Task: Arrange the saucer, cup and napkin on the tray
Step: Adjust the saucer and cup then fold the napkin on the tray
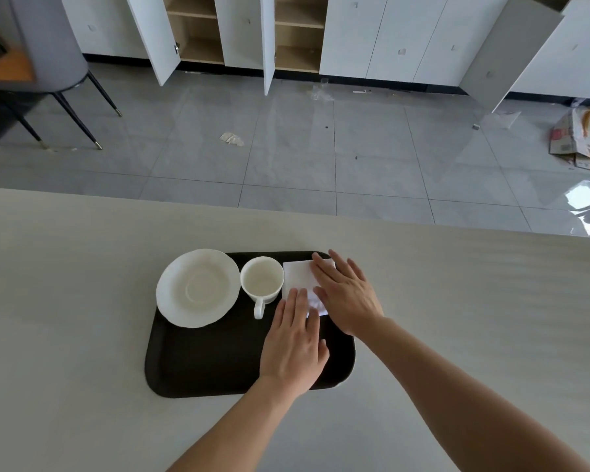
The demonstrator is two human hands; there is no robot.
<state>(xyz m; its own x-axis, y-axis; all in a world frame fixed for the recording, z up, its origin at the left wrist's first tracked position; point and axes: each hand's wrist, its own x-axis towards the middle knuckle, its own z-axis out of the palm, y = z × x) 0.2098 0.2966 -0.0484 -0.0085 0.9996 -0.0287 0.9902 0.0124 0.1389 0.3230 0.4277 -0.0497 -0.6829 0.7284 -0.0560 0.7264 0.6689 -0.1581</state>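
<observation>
A dark brown tray lies on the pale table. A white saucer rests on its far left corner, overhanging the rim. A white cup stands upright to the right of the saucer, handle pointing toward me. A white folded napkin lies on the tray's far right part. My left hand lies flat, fingertips on the napkin's near edge. My right hand lies flat, palm down, over the napkin's right side. Both hands press with straight fingers; neither grips it.
The pale table stretches wide to both sides, its far edge just beyond the tray. Beyond lies grey tiled floor, white cupboards with open doors, a chair at the left and flattened cardboard at the right.
</observation>
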